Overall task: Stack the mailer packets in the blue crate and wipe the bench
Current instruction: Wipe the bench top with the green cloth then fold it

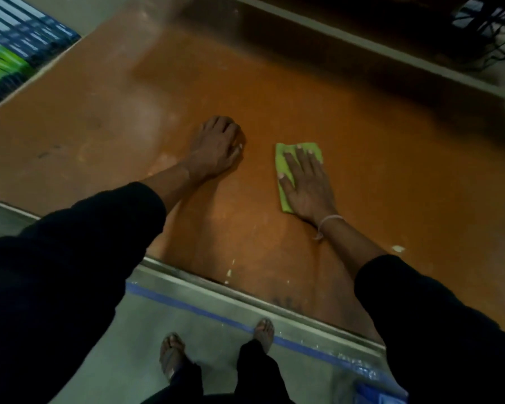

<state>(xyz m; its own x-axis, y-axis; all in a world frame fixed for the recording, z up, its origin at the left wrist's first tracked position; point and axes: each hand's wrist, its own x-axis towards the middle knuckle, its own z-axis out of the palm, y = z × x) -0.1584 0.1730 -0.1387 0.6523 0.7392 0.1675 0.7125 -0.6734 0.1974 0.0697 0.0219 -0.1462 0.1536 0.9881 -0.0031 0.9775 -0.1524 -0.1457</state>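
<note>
The bench (376, 158) is a wide orange-brown top with pale scuffs and white flecks. My right hand (308, 185) lies flat, fingers spread, pressing a folded green cloth (283, 161) onto the bench near its middle. My left hand (217, 147) rests a short way to the left of the cloth, fingers curled under against the surface, holding nothing I can see. A corner of something blue (381, 393) shows on the floor at the bottom right, perhaps the blue crate. No mailer packets are visible.
A stack of blue, white and green boxes (15, 51) sits beyond the bench's left edge. A metal rail (245, 298) edges the bench's near side, with blue tape (204, 312) on the floor below. Dark cables (490, 33) lie at the far right.
</note>
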